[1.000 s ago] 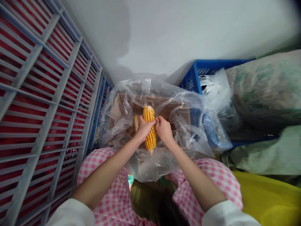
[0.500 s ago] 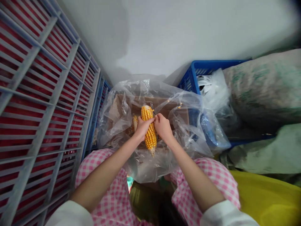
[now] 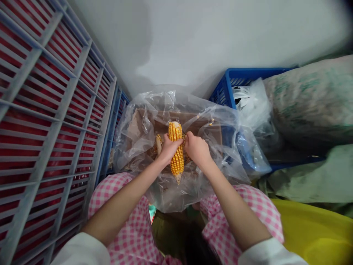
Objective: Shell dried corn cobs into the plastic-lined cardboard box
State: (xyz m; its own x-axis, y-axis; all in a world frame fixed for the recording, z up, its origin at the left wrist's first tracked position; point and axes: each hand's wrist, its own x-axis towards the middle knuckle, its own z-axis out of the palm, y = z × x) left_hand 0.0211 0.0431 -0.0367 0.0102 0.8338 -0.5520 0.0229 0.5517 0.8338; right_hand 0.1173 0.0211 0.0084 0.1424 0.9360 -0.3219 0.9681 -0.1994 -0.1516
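An ear of corn [image 3: 177, 162] with yellow kernels hangs over the lined box, its pale blunt end away from me and its pointed tip toward me. My left hand [image 3: 168, 150] is wrapped round its middle, thumb across the kernels. Just right of the ear, my right hand [image 3: 197, 148] is closed in a fist; a thin dark bit shows near its fingers, too small to name. Below lies a cardboard box [image 3: 157, 115] lined with a clear plastic sheet [image 3: 176, 200]. Inside it, left of my left hand, rests a mostly bare corn cob [image 3: 159, 143].
A slatted crate [image 3: 62, 106] stands close on the left. To the right, a blue crate [image 3: 227, 86] holds white plastic bags [image 3: 255, 105] and a large stuffed sack [image 3: 314, 99]. Something yellow [image 3: 311, 228] lies at the lower right. A white wall [image 3: 193, 40] rises behind the box.
My right hand has shifted a little right and turned, opening a small gap from the ear. The ear in my left hand has moved slightly and stands more upright in view.
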